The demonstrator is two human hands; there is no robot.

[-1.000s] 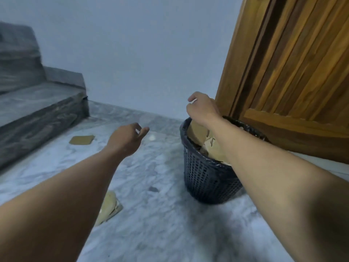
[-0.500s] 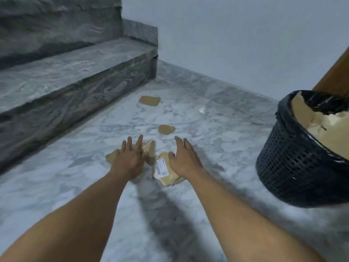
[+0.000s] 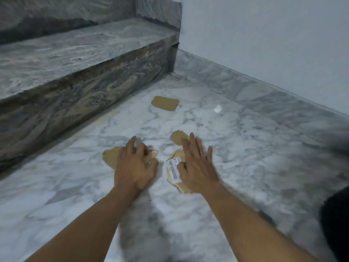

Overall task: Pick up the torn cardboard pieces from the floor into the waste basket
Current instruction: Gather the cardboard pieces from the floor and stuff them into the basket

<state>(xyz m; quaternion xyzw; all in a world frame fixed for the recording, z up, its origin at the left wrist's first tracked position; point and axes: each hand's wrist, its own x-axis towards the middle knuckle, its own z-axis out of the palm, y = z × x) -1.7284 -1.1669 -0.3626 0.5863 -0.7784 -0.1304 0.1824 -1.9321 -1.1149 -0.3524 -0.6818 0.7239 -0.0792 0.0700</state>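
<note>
White-veined marble floor [image 3: 236,148], grey stone step [image 3: 79,53], pale wall [image 3: 273,35].

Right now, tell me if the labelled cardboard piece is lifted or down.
Down: labelled piece lies on the marble, right hand spread over it.

Dim cool light, motion-blurred throughout, soft shadow below, bowed edges

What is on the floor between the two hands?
Head view: beside the left hand a strip of bare floor, then the barcode-labelled cardboard piece poking from under the right hand.
</note>
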